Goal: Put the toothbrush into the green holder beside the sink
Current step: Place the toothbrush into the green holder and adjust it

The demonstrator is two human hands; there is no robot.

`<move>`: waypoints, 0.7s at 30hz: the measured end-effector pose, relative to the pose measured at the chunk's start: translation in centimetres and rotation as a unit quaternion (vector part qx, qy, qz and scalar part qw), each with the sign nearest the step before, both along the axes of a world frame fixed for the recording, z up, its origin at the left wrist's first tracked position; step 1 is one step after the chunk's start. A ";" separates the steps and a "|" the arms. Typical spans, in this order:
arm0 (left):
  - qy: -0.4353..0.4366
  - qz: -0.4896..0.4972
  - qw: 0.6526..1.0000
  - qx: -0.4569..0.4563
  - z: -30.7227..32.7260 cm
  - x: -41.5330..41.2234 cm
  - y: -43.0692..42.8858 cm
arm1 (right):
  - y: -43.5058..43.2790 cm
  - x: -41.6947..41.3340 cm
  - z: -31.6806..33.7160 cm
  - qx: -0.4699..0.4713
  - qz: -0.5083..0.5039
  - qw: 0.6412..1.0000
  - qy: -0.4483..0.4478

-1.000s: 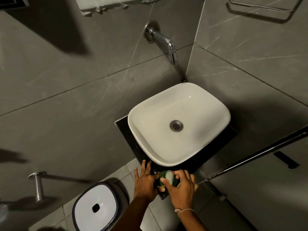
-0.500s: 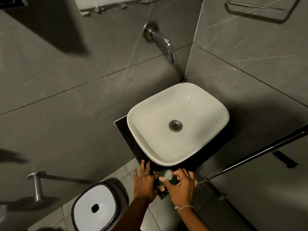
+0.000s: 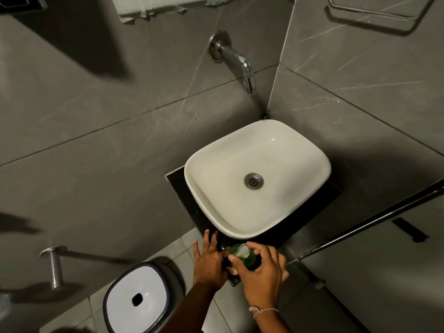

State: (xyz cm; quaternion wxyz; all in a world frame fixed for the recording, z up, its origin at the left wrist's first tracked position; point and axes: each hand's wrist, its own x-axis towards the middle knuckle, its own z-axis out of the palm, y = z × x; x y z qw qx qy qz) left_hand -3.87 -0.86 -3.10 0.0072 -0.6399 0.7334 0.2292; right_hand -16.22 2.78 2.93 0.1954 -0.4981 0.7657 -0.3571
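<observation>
Gripping the green holder (image 3: 248, 258) from both sides, the two hands meet at the lower centre of the frame, just below the sink (image 3: 258, 150); the left hand (image 3: 208, 263) lies with fingers spread flat on the dark counter (image 3: 189, 207) and its thumb side against the holder, loosely open rather than clenched; the right hand (image 3: 260, 277) curls over the holder from the lower right, fingers wrapped round its rim and far side, grasping it; a thin white band (image 3: 263, 311) circles that wrist; a pale, rounded thing (image 3: 241, 251) sits at the holder's mouth, between the right thumb and forefinger, and whether it is the toothbrush's end I cannot tell, since no handle or bristles show; the holder stands on the counter's near corner, touching the shadow under the sink's front edge; a chrome tap (image 3: 242, 63) juts from the grey wall in the upper centre; a white-lidded bin (image 3: 137, 299) sits at lower left, beside a metal peg (image 3: 54, 265) on the wall.
</observation>
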 end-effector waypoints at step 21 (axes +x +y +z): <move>-0.008 -0.011 1.000 0.002 -0.6 0.1 -0.3 | -1.8 -5.6 1.5 0.057 0.250 0.963 -0.085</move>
